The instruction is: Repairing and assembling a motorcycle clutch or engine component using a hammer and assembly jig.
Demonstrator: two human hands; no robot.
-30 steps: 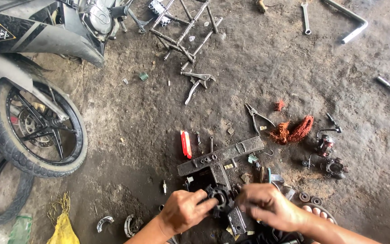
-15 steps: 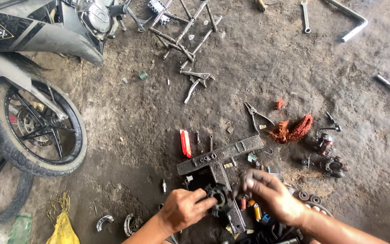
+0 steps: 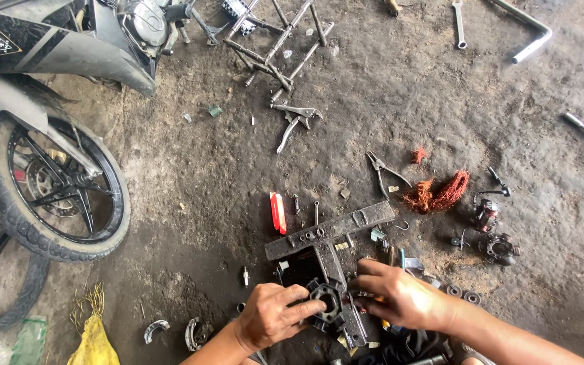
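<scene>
Lower centre of frame: the left hand (image 3: 275, 315) grips the rim of a dark toothed stator core (image 3: 326, 301) resting on a T-shaped steel bar (image 3: 331, 233). Just right of it, the right hand (image 3: 400, 297) curls its fingers against the core's other side. In judgement, uneven pressure could tip the core off the narrow bar onto the dirt floor (image 3: 190, 182). Against the frame half a second earlier, the right hand has moved leftward onto the core; the left hand's grip is unchanged.
</scene>
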